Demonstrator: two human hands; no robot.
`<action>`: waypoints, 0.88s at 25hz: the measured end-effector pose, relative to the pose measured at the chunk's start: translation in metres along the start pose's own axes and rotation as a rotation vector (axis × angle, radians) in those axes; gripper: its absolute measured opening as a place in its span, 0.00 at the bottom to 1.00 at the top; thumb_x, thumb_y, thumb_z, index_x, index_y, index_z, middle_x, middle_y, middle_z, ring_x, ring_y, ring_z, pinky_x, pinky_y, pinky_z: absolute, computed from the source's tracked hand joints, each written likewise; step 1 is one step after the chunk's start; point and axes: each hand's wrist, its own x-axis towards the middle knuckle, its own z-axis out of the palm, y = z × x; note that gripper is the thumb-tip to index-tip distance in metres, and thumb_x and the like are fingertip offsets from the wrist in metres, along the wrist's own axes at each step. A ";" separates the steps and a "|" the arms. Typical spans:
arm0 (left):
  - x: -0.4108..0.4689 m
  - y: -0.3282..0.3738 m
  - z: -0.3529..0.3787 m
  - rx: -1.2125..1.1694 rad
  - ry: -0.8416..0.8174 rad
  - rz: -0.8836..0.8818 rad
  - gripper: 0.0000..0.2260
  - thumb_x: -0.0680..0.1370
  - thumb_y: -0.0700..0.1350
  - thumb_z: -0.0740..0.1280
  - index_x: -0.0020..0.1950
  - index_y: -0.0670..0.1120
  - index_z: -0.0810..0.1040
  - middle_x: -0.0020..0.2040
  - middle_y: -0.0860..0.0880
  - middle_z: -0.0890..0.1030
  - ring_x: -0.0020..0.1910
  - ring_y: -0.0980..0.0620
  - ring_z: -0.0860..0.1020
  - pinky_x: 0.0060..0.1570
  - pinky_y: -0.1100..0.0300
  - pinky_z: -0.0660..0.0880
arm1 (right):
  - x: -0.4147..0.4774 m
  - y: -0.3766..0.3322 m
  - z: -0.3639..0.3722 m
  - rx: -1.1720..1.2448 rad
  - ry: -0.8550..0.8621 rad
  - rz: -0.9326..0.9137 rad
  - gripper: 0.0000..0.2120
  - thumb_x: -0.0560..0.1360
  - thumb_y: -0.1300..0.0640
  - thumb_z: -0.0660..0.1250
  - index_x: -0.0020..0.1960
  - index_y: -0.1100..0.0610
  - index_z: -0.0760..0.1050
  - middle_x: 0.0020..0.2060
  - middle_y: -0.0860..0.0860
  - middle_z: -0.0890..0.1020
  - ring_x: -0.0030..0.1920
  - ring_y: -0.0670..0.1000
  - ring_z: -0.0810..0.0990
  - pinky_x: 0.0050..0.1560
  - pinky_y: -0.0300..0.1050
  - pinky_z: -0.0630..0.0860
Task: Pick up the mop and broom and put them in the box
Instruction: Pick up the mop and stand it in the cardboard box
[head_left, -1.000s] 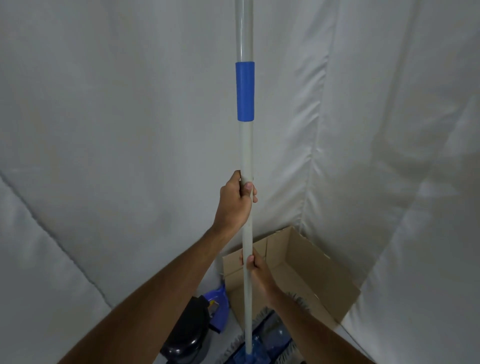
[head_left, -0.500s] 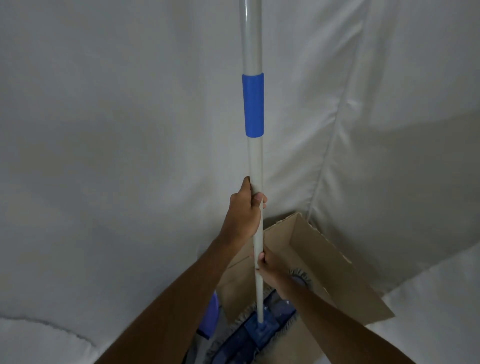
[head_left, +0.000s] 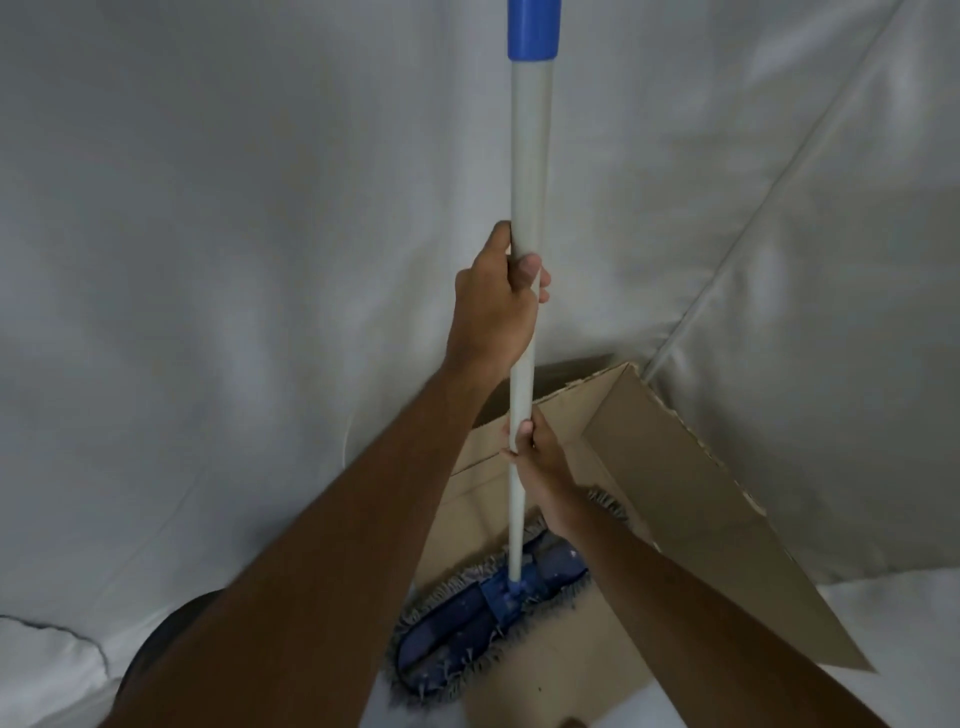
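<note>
The mop (head_left: 524, 171) has a long grey pole with a blue sleeve near the top and stands almost upright. Its flat blue head (head_left: 483, 618) with grey fringe hangs over the near-left edge of the open cardboard box (head_left: 675, 467), partly inside it. My left hand (head_left: 496, 306) grips the pole high up. My right hand (head_left: 535, 447) holds the pole lower down, above the box. The broom is not in view.
White cloth (head_left: 208, 260) covers the walls and floor all around. The box sits in the corner where two cloth walls meet. A dark round object (head_left: 156, 649) shows at the lower left, mostly hidden behind my left arm.
The mop has moved right and forward, its head now over the box edge instead of on the floor beside it. The view has tilted down and closer. Both hands kept their grip.
</note>
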 end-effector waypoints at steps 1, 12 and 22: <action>0.002 -0.001 0.000 -0.004 0.000 -0.024 0.09 0.83 0.44 0.59 0.60 0.42 0.73 0.43 0.49 0.81 0.42 0.52 0.82 0.39 0.74 0.76 | 0.001 -0.001 0.002 -0.014 0.007 0.008 0.17 0.84 0.51 0.50 0.59 0.58 0.73 0.44 0.46 0.78 0.52 0.54 0.81 0.61 0.56 0.79; -0.065 0.032 -0.082 0.658 0.024 -0.030 0.26 0.83 0.55 0.50 0.81 0.50 0.50 0.81 0.45 0.59 0.80 0.44 0.56 0.78 0.39 0.52 | -0.073 -0.098 -0.037 -0.517 0.240 -0.623 0.27 0.82 0.42 0.51 0.79 0.43 0.51 0.81 0.47 0.53 0.80 0.46 0.50 0.75 0.46 0.53; -0.206 0.285 -0.369 1.344 0.782 0.061 0.32 0.82 0.63 0.47 0.81 0.49 0.48 0.83 0.47 0.49 0.82 0.47 0.46 0.78 0.39 0.44 | -0.279 -0.478 0.104 -0.655 0.179 -1.306 0.35 0.80 0.37 0.54 0.81 0.48 0.46 0.81 0.51 0.46 0.81 0.51 0.41 0.78 0.55 0.44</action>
